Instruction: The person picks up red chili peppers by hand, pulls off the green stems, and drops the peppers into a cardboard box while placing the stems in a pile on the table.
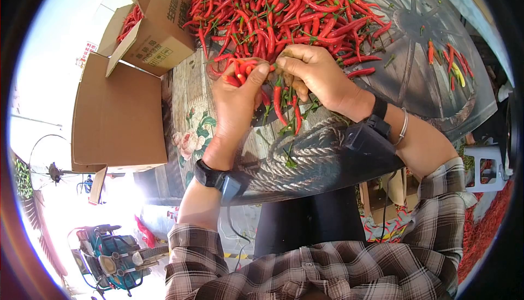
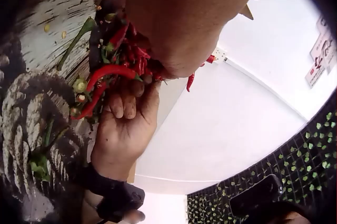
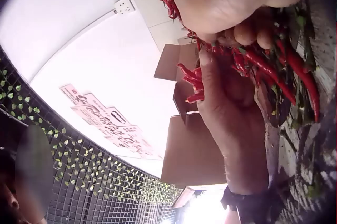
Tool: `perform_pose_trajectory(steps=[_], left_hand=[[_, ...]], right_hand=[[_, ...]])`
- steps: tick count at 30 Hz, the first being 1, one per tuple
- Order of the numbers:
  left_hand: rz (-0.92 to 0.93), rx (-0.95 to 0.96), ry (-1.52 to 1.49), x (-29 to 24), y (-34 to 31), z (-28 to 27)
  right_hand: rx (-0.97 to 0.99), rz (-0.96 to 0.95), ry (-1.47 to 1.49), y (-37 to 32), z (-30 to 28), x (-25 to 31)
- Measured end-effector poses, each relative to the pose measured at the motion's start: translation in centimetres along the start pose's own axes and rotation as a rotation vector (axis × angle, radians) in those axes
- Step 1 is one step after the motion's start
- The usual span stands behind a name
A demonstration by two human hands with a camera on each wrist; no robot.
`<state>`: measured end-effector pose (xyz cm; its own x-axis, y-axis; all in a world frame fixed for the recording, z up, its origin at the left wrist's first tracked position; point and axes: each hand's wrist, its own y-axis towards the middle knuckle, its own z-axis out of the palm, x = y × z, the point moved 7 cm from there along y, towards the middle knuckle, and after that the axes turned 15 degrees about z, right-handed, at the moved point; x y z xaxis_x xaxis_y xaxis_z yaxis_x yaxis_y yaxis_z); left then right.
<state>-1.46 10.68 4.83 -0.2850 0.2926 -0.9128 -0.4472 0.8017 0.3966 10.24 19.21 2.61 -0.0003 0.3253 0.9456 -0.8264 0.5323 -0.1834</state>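
Note:
My left hand [image 1: 234, 98] grips a small bunch of red chili peppers [image 3: 194, 84], their tips poking out past the thumb in the right wrist view. Close against it, my right hand [image 1: 325, 79] has its thumb and curled fingers together at the stem end of one chili. Dirt darkens the right fingertips. A big heap of red chili peppers [image 1: 273, 11] with green stems lies just beyond both hands. Under the right hand, loose chilies [image 1: 279, 106] hang or lie near the table among plucked green stems [image 1: 290, 161]. The left palm is hidden behind the fingers.
An open cardboard box [image 1: 158, 38] containing chilies stands at the table's left, with another open box [image 1: 120, 114] nearer me. Several red and yellow chilies [image 1: 457, 68] lie apart on the right of the printed tabletop [image 1: 404, 71]. A grey plastic stool [image 1: 486, 166] is at the right.

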Motion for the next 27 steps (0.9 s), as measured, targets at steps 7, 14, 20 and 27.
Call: perform_pose_trajectory(steps=[7,14,20,27], left_hand=[[-0.437,0.055,-0.775,3.4,-0.4,1.2],[-0.368,0.068,-0.728,3.1,0.0,1.1],[-0.112,0.026,-0.156,0.4,-0.1,0.1],[0.071,-0.008,0.003,-0.2,0.2,0.1]], right_hand=[[0.165,0.092,0.284,0.3,0.6,-0.9],[0.159,0.088,0.36,0.0,0.9,-0.6],[0.101,0.074,0.204,0.4,0.4,-0.9],[0.019,0.061,-0.018,-0.2,0.1,-0.2]])
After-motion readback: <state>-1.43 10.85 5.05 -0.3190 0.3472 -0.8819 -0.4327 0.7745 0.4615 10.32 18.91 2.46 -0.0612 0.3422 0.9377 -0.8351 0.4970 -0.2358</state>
